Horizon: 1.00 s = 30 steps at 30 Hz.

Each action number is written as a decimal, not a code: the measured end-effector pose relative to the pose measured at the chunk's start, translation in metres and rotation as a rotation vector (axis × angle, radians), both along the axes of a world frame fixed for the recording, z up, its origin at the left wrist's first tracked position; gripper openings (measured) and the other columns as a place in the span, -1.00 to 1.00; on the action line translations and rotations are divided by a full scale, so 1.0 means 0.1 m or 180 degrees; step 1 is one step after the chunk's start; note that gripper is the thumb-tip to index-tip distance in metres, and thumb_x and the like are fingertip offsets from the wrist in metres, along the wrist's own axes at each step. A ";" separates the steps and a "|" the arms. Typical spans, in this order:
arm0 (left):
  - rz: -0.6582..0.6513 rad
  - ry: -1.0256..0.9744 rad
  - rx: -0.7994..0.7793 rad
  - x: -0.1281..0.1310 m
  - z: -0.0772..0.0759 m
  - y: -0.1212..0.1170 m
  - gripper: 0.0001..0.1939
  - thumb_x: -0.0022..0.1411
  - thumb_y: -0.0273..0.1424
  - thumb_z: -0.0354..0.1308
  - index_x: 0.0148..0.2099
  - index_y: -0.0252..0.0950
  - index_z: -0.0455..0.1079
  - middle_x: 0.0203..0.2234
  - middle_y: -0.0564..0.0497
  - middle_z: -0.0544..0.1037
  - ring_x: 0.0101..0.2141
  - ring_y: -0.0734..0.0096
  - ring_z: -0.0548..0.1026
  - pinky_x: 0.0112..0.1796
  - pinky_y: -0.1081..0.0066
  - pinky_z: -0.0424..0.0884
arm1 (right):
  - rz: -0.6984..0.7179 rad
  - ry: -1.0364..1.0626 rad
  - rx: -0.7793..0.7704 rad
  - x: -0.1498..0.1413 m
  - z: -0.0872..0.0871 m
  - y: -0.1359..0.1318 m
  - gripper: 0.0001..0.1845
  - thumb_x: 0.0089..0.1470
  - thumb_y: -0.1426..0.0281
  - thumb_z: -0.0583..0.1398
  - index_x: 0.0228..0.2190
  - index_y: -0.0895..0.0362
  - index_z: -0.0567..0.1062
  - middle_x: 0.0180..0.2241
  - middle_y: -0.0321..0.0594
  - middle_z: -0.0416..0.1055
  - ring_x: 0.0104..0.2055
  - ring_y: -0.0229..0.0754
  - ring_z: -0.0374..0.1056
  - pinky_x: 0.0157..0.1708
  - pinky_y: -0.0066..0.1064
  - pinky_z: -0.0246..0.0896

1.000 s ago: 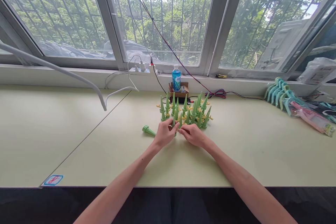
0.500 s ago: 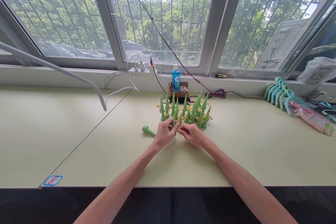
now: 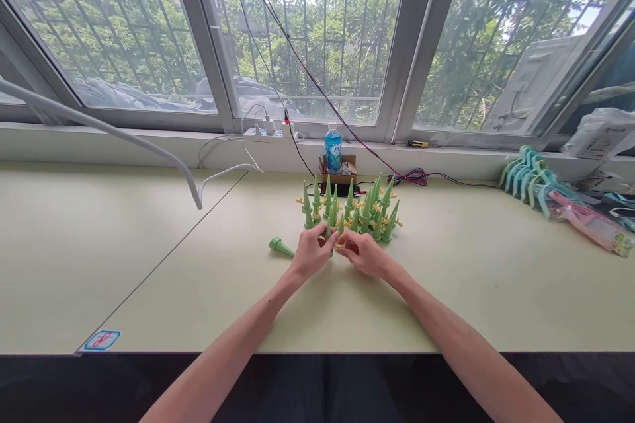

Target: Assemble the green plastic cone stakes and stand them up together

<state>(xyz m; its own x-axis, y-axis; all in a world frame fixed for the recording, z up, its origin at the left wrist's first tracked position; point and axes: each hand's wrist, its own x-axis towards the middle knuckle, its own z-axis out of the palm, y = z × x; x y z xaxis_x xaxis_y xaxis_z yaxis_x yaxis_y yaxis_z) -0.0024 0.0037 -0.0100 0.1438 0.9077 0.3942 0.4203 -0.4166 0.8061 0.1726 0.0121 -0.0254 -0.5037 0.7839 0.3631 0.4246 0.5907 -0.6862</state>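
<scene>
My left hand [image 3: 311, 252] is closed round a green plant watering spike [image 3: 328, 231], which stands point up, its lower part mostly covered by the fingers. At the side of that spike, my right hand [image 3: 368, 254] pinches a small yellow valve [image 3: 340, 246]. Just beyond both hands, several more upright green spikes [image 3: 366, 210] with yellow valves crowd together. One loose green spike [image 3: 282, 246] lies on its side left of my left hand, its ribbed cap pointing left.
A blue-labelled bottle [image 3: 333, 149] stands at a small cardboard box [image 3: 348, 166] by the sill. Bundled cables [image 3: 413, 176] lie behind the spikes. Wrapped hangers [image 3: 532, 178] rest at the far right. A white curved rod [image 3: 149, 147] crosses the left side. The table [image 3: 198, 304] has a seam.
The fingers of my right hand have shifted slightly at the yellow valve, which shows a little more now. My left hand and the spike stay in place.
</scene>
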 end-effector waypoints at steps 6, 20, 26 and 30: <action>-0.0045 0.0014 0.0024 0.00 -0.01 0.00 -0.71 0.23 -0.22 0.09 -0.44 -0.32 0.28 -0.60 0.13 0.25 -0.64 0.63 0.12 -0.63 0.54 0.09 | 0.0039 -0.0044 0.0164 0.00 -0.06 0.04 -0.75 0.21 0.34 0.07 -0.50 0.13 0.29 -0.62 -0.41 0.13 -0.58 -0.34 -0.02 -0.53 -0.47 -0.07; -0.0001 0.0010 0.0070 0.00 -0.02 0.01 -0.71 0.24 -0.22 0.08 -0.44 -0.31 0.27 -0.58 0.13 0.29 -0.65 0.63 0.14 -0.62 0.55 0.12 | -0.0037 -0.0029 0.0012 0.01 -0.03 0.02 -0.86 0.14 0.31 0.17 -0.31 0.12 0.35 -0.63 -0.43 0.20 -0.59 -0.33 0.06 -0.51 -0.48 -0.01; -0.0014 0.0029 0.0097 0.00 -0.02 0.00 -0.71 0.24 -0.21 0.08 -0.42 -0.31 0.31 -0.60 0.13 0.26 -0.64 0.62 0.12 -0.63 0.54 0.10 | -0.0019 -0.0011 0.0065 0.01 -0.04 0.03 -0.87 0.17 0.36 0.11 -0.42 0.11 0.30 -0.64 -0.44 0.13 -0.59 -0.33 -0.01 -0.53 -0.47 -0.06; -0.0047 0.0020 0.0054 0.00 -0.01 -0.01 -0.71 0.23 -0.21 0.09 -0.43 -0.31 0.29 -0.61 0.14 0.22 -0.64 0.61 0.12 -0.63 0.54 0.08 | 0.0045 -0.0013 0.0161 0.00 -0.05 0.03 -0.80 0.19 0.38 0.08 -0.49 0.11 0.26 -0.62 -0.42 0.12 -0.59 -0.34 -0.02 -0.53 -0.47 -0.08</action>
